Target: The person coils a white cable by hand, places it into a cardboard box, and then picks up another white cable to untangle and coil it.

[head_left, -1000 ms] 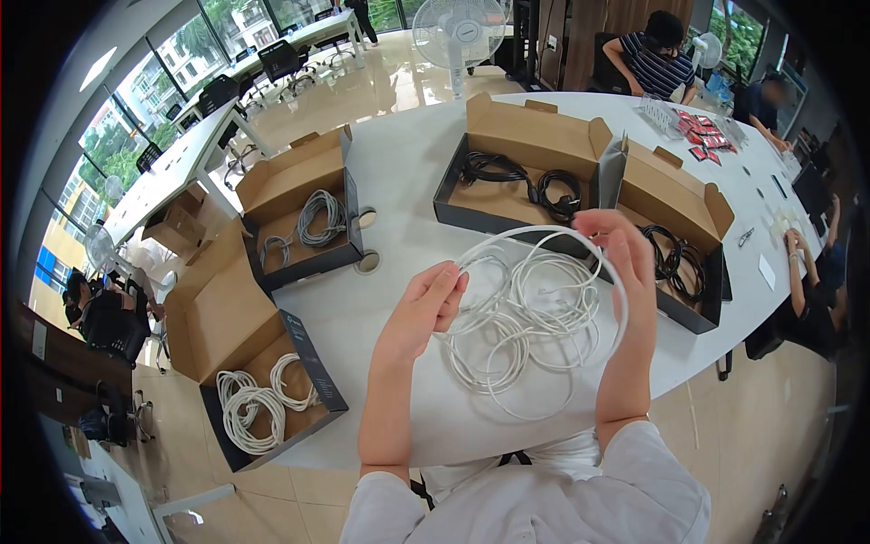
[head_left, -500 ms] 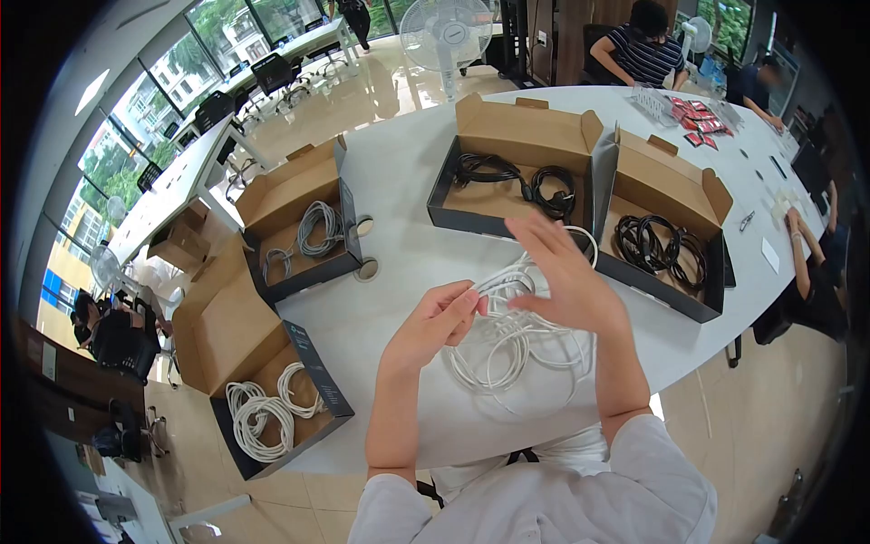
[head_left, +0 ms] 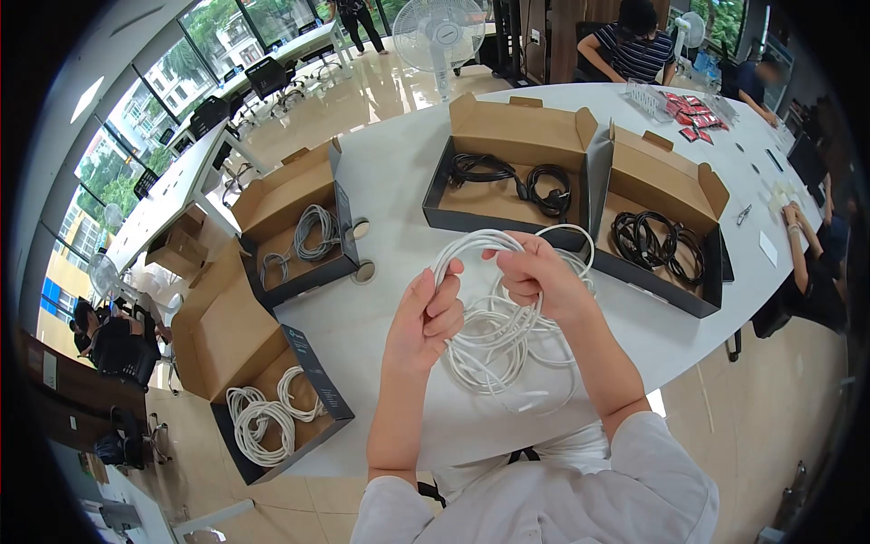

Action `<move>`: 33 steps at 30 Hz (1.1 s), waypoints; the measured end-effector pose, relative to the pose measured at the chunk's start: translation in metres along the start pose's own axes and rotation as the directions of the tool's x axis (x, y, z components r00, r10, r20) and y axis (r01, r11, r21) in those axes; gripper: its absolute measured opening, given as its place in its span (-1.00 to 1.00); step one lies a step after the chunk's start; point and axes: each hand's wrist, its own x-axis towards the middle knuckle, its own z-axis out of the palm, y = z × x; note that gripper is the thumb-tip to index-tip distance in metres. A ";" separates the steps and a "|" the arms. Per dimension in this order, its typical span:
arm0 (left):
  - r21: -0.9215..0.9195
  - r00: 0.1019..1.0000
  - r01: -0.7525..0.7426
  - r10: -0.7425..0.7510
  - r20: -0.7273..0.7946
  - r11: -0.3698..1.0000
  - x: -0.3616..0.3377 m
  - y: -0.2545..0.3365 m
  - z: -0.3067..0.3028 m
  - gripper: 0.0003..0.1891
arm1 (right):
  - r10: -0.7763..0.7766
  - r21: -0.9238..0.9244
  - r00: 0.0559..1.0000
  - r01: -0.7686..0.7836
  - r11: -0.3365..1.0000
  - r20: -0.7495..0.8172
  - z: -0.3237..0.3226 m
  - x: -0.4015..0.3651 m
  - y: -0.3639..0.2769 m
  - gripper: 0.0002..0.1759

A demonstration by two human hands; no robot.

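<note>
Several loops of white cable (head_left: 476,241) arch between my two hands above the table. My left hand (head_left: 430,313) is closed around the left side of the loops. My right hand (head_left: 538,276) grips their right side, with its fingers curled. Beneath and beside my hands, more white cable (head_left: 489,358) lies in loose tangled coils on the white table (head_left: 390,181). One strand bows out to the right of my right hand. Whether the held loops join the pile is hard to make out.
Open cardboard boxes surround the work area: one with white cables (head_left: 263,422), one with grey cables (head_left: 315,232), and two with black cables (head_left: 550,190) (head_left: 657,245). Red packets (head_left: 693,113) lie at the far right. Other people sit around the table's far and right sides.
My right hand, spread open before, has closed on the white cable. The loops now rise in an arch between both hands, and my left hand has turned more upright.
</note>
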 end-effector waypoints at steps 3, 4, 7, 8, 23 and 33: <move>0.236 0.995 -0.097 0.086 0.056 0.967 0.002 -0.002 0.001 -0.51 | 0.012 0.118 0.996 -0.002 0.993 -0.085 0.001 0.000 0.001 -0.73; 0.241 0.996 -0.085 0.072 0.060 0.967 0.002 -0.002 -0.003 -0.46 | 0.017 0.152 0.992 0.003 0.988 -0.127 0.001 0.000 0.002 -0.70; 0.226 0.991 -0.043 0.014 0.131 0.973 0.007 0.000 -0.015 -0.31 | -0.004 0.255 0.978 0.058 0.965 -0.210 -0.006 0.002 -0.001 -0.66; 0.202 0.981 -0.025 -0.015 0.193 0.979 0.011 0.000 -0.016 -0.25 | -0.029 0.267 0.973 0.092 0.959 -0.229 -0.009 0.002 -0.002 -0.66; 0.291 0.946 -0.325 0.313 0.086 0.900 0.018 -0.035 -0.005 -0.52 | -0.130 0.102 0.945 0.168 0.981 -0.301 0.007 0.010 0.029 -0.64; -0.042 0.986 -0.170 0.169 -0.009 0.985 0.021 -0.031 -0.020 -0.41 | -0.288 -0.263 0.901 0.206 0.943 -0.326 0.007 0.015 0.035 -0.60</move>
